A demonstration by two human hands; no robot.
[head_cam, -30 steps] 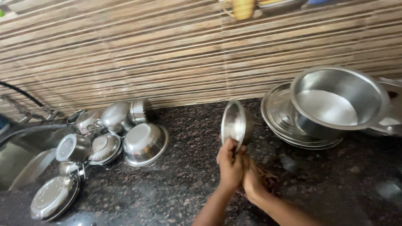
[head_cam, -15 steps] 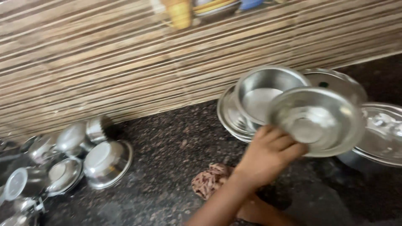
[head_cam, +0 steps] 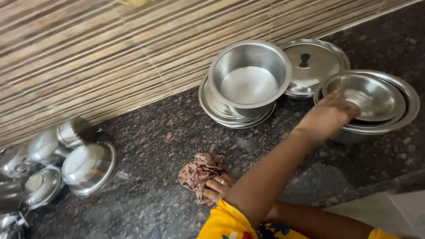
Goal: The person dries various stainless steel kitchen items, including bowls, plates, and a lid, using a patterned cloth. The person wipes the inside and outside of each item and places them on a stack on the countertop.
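- My left hand (head_cam: pixel 327 117) reaches across to the right, fingers curled over the near rim of the small steel bowl (head_cam: pixel 372 95) and gripping it.
- That bowl sits mouth up inside the nest of larger bowls (head_cam: pixel 409 110) at the right of the granite counter (head_cam: pixel 168 137).
- I judge the step in hand to be seating this bowl in the nest; it looks all but down.
- My right hand (head_cam: pixel 217 186) is closed on the crumpled patterned cloth (head_cam: pixel 197 172), near me at the middle, tucked under my crossed left arm.
- The next move calls for loosening my fingers off the rim without tipping the bowl, then lifting the hand up and back towards me.
- Just left of the nest stands a lid with a black knob (head_cam: pixel 318 62), and beyond it a steel pot (head_cam: pixel 250 75) on a stack of plates (head_cam: pixel 208 104), so there is little room to swing far or left at that height.
- The counter's front edge (head_cam: pixel 376 186) runs close by the nest on the near right.
- The bare counter in the middle is the open room.
- Upturned steel bowls (head_cam: pixel 88 166) crowd the far left, well apart from both hands.
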